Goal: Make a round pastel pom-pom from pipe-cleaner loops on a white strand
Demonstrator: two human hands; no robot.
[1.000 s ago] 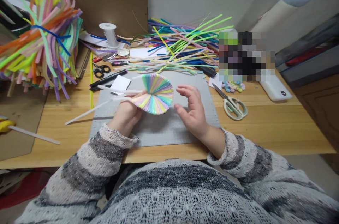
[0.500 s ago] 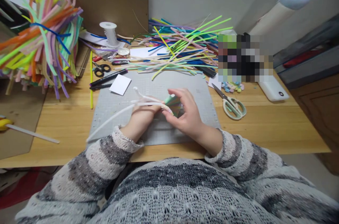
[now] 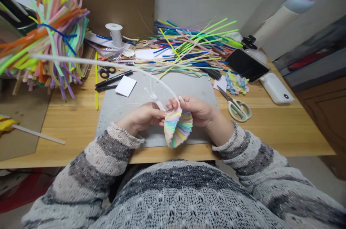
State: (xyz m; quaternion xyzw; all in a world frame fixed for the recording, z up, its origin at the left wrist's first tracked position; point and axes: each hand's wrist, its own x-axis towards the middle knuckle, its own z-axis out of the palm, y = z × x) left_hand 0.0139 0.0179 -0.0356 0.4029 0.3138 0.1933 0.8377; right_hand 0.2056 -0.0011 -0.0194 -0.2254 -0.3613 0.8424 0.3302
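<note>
A fan-shaped bundle of pastel pipe cleaners (image 3: 177,128) hangs downward between my two hands over the near edge of the grey cutting mat (image 3: 135,102). My left hand (image 3: 143,116) is closed, pinching the top of the fan where a long white pipe cleaner (image 3: 89,61) is wound around it. That white stem sweeps up and far to the left. My right hand (image 3: 198,110) is closed on the top of the fan from the right, fingertips touching the white stem.
On the wooden desk (image 3: 270,131) lie green-handled scissors (image 3: 236,108), a white card (image 3: 125,86), black scissors (image 3: 104,72), black markers (image 3: 112,78), a white spool (image 3: 115,34), a phone (image 3: 245,65) and a white box (image 3: 275,87). Loose pipe cleaners (image 3: 189,50) pile at the back; a big bundle (image 3: 45,41) stands left.
The fan pointed up and right a second ago, was folded between both hands, and now hangs down toward me. The white stem has swung up to the left. My right hand closed on it.
</note>
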